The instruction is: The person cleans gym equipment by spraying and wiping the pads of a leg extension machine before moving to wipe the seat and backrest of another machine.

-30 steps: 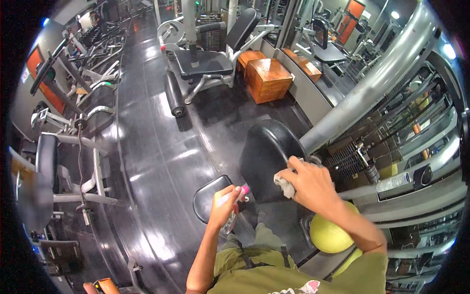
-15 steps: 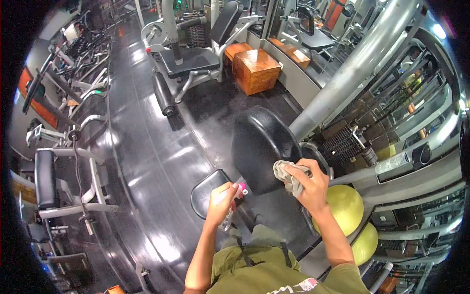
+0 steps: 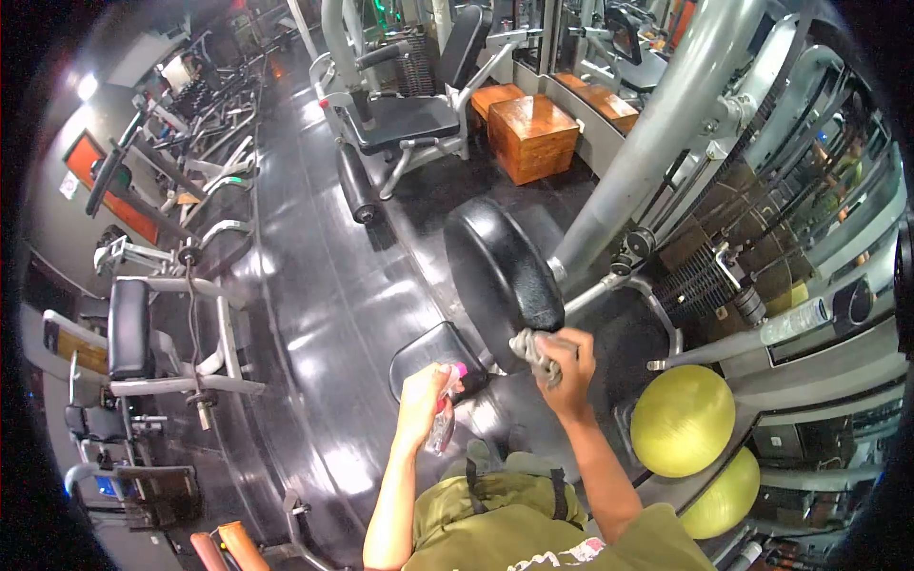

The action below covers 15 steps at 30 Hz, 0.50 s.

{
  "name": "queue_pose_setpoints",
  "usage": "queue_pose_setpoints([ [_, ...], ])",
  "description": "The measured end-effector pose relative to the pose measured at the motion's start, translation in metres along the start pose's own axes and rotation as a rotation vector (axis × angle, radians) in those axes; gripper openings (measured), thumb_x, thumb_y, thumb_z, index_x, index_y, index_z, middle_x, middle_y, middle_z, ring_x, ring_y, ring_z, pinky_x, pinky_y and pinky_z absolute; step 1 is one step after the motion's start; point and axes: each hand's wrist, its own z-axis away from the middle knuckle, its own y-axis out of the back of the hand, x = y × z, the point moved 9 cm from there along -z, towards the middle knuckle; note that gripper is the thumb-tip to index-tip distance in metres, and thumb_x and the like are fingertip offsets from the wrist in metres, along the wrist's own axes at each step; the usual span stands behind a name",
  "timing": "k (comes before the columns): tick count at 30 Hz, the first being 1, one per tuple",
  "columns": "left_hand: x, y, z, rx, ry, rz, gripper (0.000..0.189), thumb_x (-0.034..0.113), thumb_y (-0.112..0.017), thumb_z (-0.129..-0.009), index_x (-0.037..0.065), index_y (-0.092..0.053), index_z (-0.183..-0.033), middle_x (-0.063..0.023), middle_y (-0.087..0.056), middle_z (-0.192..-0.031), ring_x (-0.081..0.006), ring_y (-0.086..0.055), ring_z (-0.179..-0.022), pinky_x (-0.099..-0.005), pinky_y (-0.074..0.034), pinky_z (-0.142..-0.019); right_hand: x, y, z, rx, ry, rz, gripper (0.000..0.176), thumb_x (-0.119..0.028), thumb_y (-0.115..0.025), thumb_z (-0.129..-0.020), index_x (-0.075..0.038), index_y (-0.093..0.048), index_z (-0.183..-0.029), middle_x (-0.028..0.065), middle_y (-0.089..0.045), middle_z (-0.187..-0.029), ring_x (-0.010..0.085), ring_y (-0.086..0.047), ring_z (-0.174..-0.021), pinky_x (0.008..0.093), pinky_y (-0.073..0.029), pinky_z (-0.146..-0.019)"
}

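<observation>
A clear spray bottle (image 3: 440,430) with a pink nozzle is in my left hand (image 3: 422,398), whose fingers wrap round its neck. Bunched up in my right hand (image 3: 569,369) is a grey cloth (image 3: 535,354), which hangs out past the fingertips near the lower end of a black padded backrest (image 3: 497,266). Whether the cloth touches the pad I cannot tell. The black seat pad (image 3: 436,360) lies just beyond my left hand, lower than the backrest.
A thick grey machine post (image 3: 657,124) rises at the right. Two yellow exercise balls (image 3: 683,421) sit at the lower right. Wooden boxes (image 3: 531,143) and another padded machine (image 3: 409,122) stand ahead. At the left is a bench (image 3: 130,328) with a curled bar.
The view has shifted, and the surroundings appear further right. My right hand with the cloth has moved slightly down and left, closer to the backrest's lower end. My left hand still holds the bottle.
</observation>
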Motion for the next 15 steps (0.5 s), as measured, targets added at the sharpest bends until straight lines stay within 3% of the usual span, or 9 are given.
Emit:
queue_pose_setpoints([
  [2,-0.001,-0.008,0.008,0.027,0.0,-0.021,0.038,0.035,-0.05,-0.097,0.0,-0.063,-0.087,-0.0071,-0.065,-0.076,-0.0111,-0.053,-0.048,-0.0252,-0.04,-0.047,0.011,0.003,-0.011,0.032,-0.086,-0.08,0.049,-0.006,-0.08,-0.066,-0.016,-0.062,-0.111,0.0106,-0.054,-0.105,0.0298,-0.062,-0.086,0.04,-0.053,-0.069],
  [6,-0.002,-0.022,0.021,0.068,0.007,-0.027,0.039,0.035,-0.048,-0.098,0.001,-0.063,-0.088,-0.0074,-0.066,-0.078,-0.0115,-0.054,-0.049,-0.0251,-0.04,-0.048,0.035,-0.013,0.043,0.128,-0.104,-0.186,0.049,-0.008,-0.078,-0.069,-0.015,-0.059,-0.113,0.0168,-0.052,-0.11,0.0351,-0.053,-0.095,0.0444,-0.045,-0.081],
  [8,-0.007,-0.027,0.029,0.081,0.014,-0.021,0.037,0.034,-0.049,-0.098,0.0,-0.063,-0.09,-0.0079,-0.066,-0.079,-0.0116,-0.054,-0.048,-0.0245,-0.039,-0.047,0.05,-0.032,0.086,0.102,-0.082,-0.164,0.048,-0.01,-0.076,-0.072,-0.014,-0.056,-0.115,0.0171,-0.052,-0.111,0.0366,-0.054,-0.095,0.0449,-0.045,-0.079],
  [12,-0.017,-0.036,0.038,0.117,0.014,-0.02,0.038,0.035,-0.049,-0.098,0.001,-0.063,-0.09,-0.0084,-0.066,-0.079,-0.0121,-0.054,-0.048,-0.0247,-0.039,-0.047,0.073,-0.068,0.138,-0.231,-0.323,-0.19,0.045,-0.007,-0.069,-0.077,-0.014,-0.053,-0.118,0.018,-0.052,-0.113,0.0397,-0.055,-0.1,0.0474,-0.047,-0.078],
  [15,-0.025,-0.041,0.045,0.146,0.017,-0.017,0.038,0.035,-0.049,-0.097,0.001,-0.063,-0.09,-0.0086,-0.066,-0.079,-0.0122,-0.054,-0.049,-0.0246,-0.04,-0.047,0.064,-0.04,0.106,-0.06,-0.182,-0.233,0.053,-0.003,-0.073,-0.073,-0.015,-0.051,-0.12,0.0161,-0.05,-0.113,0.037,-0.058,-0.097,0.045,-0.05,-0.078],
])
